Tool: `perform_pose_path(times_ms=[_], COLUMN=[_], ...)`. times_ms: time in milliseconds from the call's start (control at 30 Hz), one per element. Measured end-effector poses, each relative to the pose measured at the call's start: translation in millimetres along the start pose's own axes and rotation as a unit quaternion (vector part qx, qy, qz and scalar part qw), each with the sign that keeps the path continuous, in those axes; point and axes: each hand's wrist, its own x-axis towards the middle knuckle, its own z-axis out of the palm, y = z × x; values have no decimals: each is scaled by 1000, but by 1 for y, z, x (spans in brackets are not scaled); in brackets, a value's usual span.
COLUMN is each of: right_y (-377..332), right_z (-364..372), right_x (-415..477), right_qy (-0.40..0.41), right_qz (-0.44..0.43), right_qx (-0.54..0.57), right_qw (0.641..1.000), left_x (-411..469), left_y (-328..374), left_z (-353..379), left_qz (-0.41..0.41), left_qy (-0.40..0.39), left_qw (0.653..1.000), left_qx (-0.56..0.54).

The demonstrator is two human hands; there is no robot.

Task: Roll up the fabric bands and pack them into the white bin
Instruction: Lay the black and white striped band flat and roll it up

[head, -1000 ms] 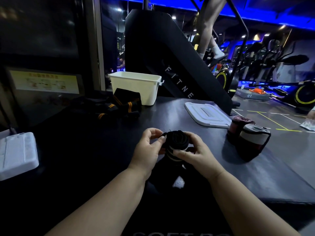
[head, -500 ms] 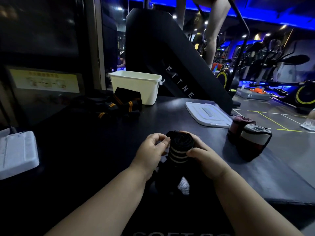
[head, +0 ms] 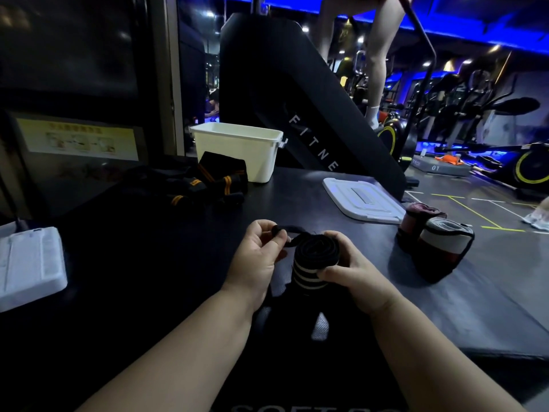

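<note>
Hands occupy the lower centre of the frame, above a dark counter (head: 341, 188). The right hand (head: 355, 273) wraps its grip around a rolled black band (head: 315, 260) with pale stripes, thumb on the near side and fingers curled behind; the roll stands roughly upright with its coiled end facing up. The left hand (head: 258, 257) pinches the band's loose black end loop (head: 279, 231) between thumb and fingers, just left of the roll's top. A short strip of fabric runs from that loop to the roll.

The white bin (head: 237, 150) stands at upper centre of the frame on the far part of the counter, open at the top; its contents cannot be seen. A heap of unrolled black bands with orange stripes (head: 214, 182) lies against the bin's front left, touching it. A white lid (head: 362, 200) lies flat at centre right of the frame. Just right of the lid, two finished rolls (head: 433, 242) in dark red and pale grey sit side by side, touching each other, near the counter's right edge. A second white lid-like panel (head: 29, 266) rests at the left edge of the frame, well apart from the hands.
</note>
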Motion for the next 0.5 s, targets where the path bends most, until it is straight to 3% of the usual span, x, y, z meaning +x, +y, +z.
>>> perform_pose_path(times_ms=[267,433,500], right_y=[0,2,3], right_z=[-1,0,1], right_x=[1,2,1], right_qy=[-4,13,30], right_qz=[-14,-27,-35], right_qx=[1,-19,-34], right_qw=[1000,999,998], left_x=[-2,-6,-9], left_y=[3,8,12], left_z=[1,-2,-1], left_qz=[25,-16,-30], left_qy=[-1,-38,-64], left_qw=[998,999,997], left_qx=[62,31,-30])
